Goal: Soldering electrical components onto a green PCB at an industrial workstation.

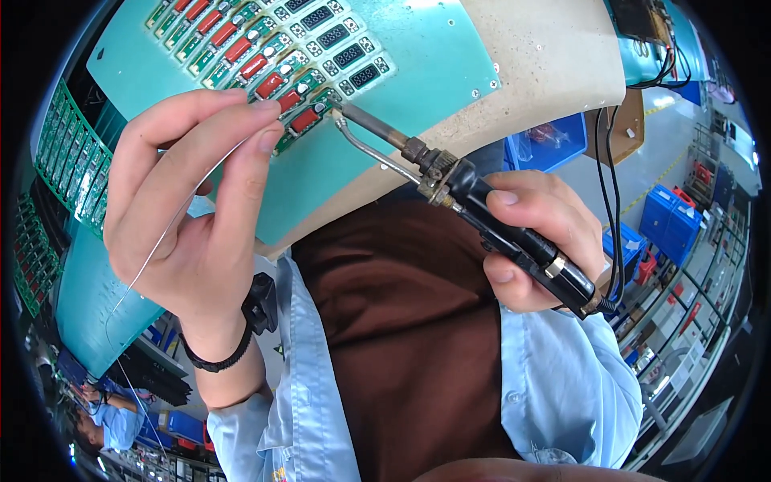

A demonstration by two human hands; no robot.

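My right hand (554,221) grips the black handle of a soldering iron (377,127), thumb and fingers wrapped round it. A thin curved metal tube (377,157) runs alongside the iron's barrel. Both tips meet at the lower right end of the nearest small circuit board (305,120), which carries a red block component. My left hand (189,201) is closed in a pinch on a thin solder wire (173,221), its fingertips just left of that board. The wire trails across the palm and down to the left; its end at the fingertips is hidden.
Several like boards with black displays (333,36) stand in a row on a teal panel (426,76) with a beige border. Green board panels (72,161) stand at far left. Black cables (614,201) hang at right, near blue bins (671,221). Another person (120,422) sits at lower left.
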